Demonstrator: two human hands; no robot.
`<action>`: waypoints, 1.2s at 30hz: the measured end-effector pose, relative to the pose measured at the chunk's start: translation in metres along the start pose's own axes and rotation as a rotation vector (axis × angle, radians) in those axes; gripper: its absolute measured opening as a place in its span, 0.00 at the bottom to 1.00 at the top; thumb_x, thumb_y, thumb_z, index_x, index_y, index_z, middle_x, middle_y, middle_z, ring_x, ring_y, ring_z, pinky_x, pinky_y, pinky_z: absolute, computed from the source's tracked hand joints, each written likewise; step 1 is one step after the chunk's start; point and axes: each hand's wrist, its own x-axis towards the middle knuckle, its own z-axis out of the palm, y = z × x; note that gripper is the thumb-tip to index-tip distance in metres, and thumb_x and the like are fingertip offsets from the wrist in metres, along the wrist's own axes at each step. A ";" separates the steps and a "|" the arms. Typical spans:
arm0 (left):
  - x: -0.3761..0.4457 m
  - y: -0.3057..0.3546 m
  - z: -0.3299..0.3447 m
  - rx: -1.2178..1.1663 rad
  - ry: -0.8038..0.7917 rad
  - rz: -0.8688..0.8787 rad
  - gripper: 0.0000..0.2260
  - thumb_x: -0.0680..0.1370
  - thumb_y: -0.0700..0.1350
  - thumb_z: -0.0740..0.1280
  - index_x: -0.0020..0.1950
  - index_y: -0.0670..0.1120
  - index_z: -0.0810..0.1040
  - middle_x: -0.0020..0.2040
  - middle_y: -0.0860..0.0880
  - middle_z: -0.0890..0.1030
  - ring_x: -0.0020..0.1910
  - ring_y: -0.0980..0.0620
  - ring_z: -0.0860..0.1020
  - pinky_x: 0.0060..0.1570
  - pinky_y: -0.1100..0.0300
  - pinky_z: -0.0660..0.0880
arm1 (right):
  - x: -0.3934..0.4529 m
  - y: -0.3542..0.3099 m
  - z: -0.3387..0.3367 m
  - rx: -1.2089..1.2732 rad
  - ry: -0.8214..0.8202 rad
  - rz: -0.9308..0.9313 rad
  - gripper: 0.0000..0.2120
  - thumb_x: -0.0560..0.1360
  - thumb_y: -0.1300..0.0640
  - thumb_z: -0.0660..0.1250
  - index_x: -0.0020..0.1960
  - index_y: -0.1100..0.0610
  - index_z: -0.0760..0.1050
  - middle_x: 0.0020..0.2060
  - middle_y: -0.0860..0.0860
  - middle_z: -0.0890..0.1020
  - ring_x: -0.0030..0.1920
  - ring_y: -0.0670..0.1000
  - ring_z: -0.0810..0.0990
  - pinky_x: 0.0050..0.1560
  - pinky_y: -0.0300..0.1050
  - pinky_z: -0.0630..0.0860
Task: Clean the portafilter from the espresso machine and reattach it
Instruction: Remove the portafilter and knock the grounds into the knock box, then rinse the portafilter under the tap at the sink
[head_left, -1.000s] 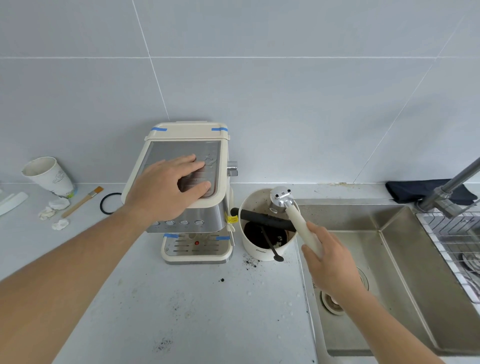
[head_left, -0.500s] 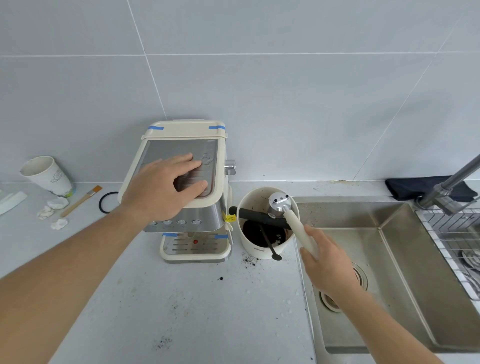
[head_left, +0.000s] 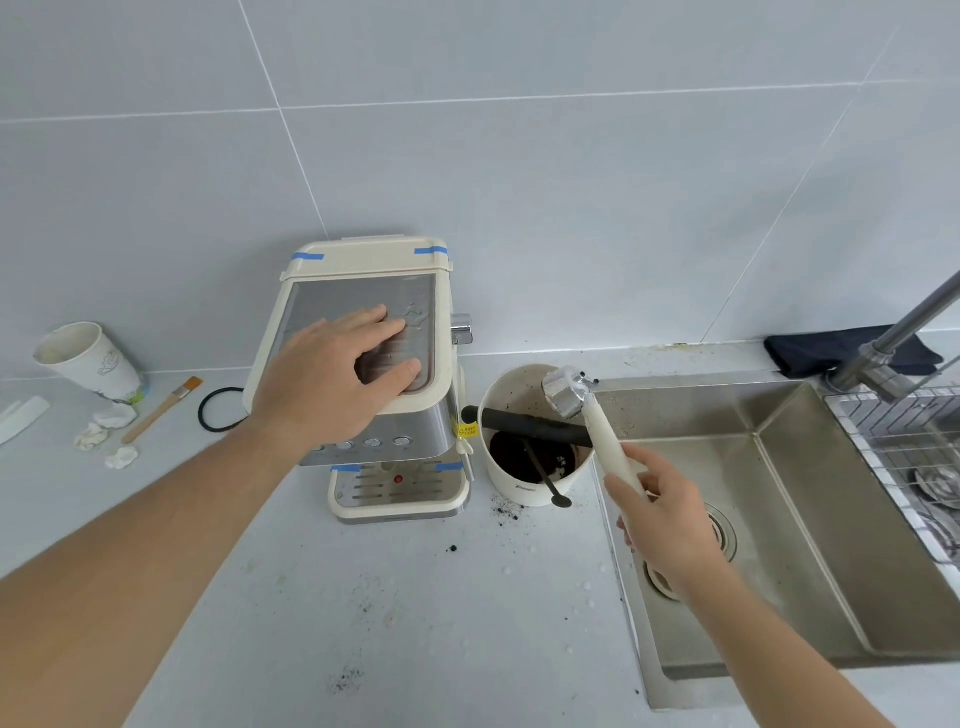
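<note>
A cream and steel espresso machine (head_left: 395, 457) stands on the white counter. My left hand (head_left: 332, 379) lies flat on its top, fingers spread. My right hand (head_left: 660, 519) grips the cream handle of the portafilter (head_left: 571, 395), whose metal head hangs tilted over the rim of a cream knock box (head_left: 519, 483). The knock box holds dark coffee grounds, a black bar across it and a small black spoon leaning out.
A steel sink (head_left: 831, 519) lies to the right, with a faucet (head_left: 898, 338), a dark cloth (head_left: 841, 348) behind it and a wire rack (head_left: 914, 447). At the left are a paper cup (head_left: 93, 364), a brush (head_left: 161, 410), a black ring (head_left: 218, 410) and crumpled tissues (head_left: 104, 436). Grounds speckle the counter.
The portafilter's head has lifted a little and shifted right over the knock box's rim. My left hand stays on the machine's top.
</note>
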 end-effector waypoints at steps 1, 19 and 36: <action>0.000 0.000 0.001 0.000 -0.003 0.005 0.26 0.75 0.65 0.60 0.71 0.59 0.72 0.75 0.57 0.68 0.73 0.49 0.67 0.75 0.50 0.58 | -0.002 -0.003 0.001 0.104 0.001 0.044 0.15 0.75 0.58 0.67 0.61 0.49 0.76 0.37 0.53 0.80 0.27 0.50 0.77 0.28 0.44 0.74; -0.006 -0.006 -0.007 -0.137 -0.115 0.027 0.23 0.76 0.63 0.61 0.69 0.58 0.74 0.73 0.58 0.70 0.71 0.44 0.67 0.67 0.48 0.67 | -0.099 -0.046 0.015 0.865 -0.148 0.313 0.09 0.77 0.62 0.64 0.56 0.63 0.75 0.38 0.58 0.84 0.28 0.49 0.77 0.25 0.38 0.75; -0.066 0.092 0.007 -1.010 -0.358 -0.092 0.06 0.75 0.49 0.70 0.45 0.50 0.85 0.43 0.47 0.87 0.46 0.48 0.85 0.50 0.56 0.81 | -0.126 -0.062 -0.010 0.816 -0.196 0.120 0.14 0.75 0.59 0.65 0.57 0.66 0.76 0.46 0.60 0.85 0.32 0.53 0.82 0.29 0.43 0.78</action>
